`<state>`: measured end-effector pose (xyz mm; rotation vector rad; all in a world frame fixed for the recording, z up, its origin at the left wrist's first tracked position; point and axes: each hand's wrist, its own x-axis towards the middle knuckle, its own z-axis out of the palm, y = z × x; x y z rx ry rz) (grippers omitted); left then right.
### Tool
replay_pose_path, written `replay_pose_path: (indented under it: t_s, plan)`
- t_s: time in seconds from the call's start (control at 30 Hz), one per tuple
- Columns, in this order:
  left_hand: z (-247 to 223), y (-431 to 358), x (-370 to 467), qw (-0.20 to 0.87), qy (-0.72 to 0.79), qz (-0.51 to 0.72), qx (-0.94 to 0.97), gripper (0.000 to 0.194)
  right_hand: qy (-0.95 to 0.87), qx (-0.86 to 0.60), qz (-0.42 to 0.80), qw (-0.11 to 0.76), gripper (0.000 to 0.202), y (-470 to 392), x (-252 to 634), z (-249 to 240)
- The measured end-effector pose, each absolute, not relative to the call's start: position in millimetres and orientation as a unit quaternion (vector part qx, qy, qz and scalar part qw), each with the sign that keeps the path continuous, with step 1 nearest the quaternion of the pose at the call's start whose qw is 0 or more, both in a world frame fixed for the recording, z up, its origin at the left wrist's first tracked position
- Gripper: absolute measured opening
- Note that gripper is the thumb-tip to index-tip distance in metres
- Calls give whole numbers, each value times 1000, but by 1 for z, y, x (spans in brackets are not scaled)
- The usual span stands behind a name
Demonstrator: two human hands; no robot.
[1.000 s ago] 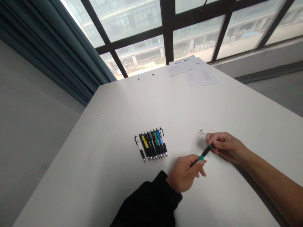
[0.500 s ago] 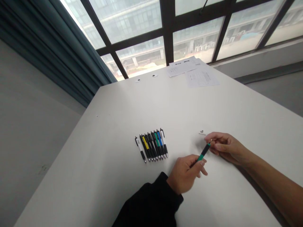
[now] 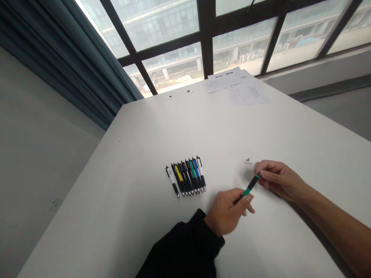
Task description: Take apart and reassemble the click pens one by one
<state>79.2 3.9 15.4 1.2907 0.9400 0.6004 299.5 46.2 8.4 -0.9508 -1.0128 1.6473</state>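
Note:
My left hand [image 3: 228, 210] is closed on a green pen [image 3: 251, 186] with a black grip, its grip end pointing up and right. At that end, the thumb and fingers of my right hand [image 3: 276, 177] pinch together; whatever lies between these fingertips is hidden. Just beyond my right fingertips, a thin small piece [image 3: 248, 163] and a tiny grey part [image 3: 247, 159] lie on the white table [image 3: 150, 131]. Left of my hands is a row of several pens [image 3: 188, 177], with white, yellow, black, green and blue barrels. A white pen [image 3: 172, 181] stands slightly apart at the row's left end.
Printed papers [image 3: 246, 90] lie at the table's far edge, below the window. Two small white pieces with dark spots [image 3: 189, 91] are near that edge, left of the papers. A blue curtain [image 3: 72, 50] hangs at the left.
My right fingertips have closed over the pen's grip end, covering the tip that showed before. My left hand stays nearly still around the pen.

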Motion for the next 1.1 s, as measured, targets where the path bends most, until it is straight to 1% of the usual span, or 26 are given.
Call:
replay_pose_path:
  t_s: [0.2, 0.4, 0.47, 0.7, 0.9, 0.97, 1.0, 1.1]
  plan:
    - [14, 4, 79, 673, 404, 256, 564, 45, -429, -393, 661, 474, 27, 45, 297, 14]
    - [10, 4, 81, 705, 386, 278, 527, 44, -427, -404, 661, 467, 27, 44, 298, 12]
    - [9, 4, 81, 705, 378, 280, 530, 42, -437, -411, 655, 458, 27, 45, 299, 9]
    - [11, 4, 82, 689, 371, 269, 562, 25, -491, -427, 633, 419, 26, 46, 301, 1]
    - [14, 5, 82, 681, 378, 269, 567, 22, -516, -427, 613, 420, 25, 46, 309, 4]
    - [13, 6, 82, 685, 377, 275, 560, 24, -534, -456, 572, 424, 31, 48, 315, 6]
    - [12, 6, 82, 686, 377, 277, 558, 24, -553, -483, 530, 424, 33, 50, 317, 6]
    - [11, 5, 82, 682, 379, 277, 561, 24, -633, -574, 341, 391, 32, 57, 319, 5]
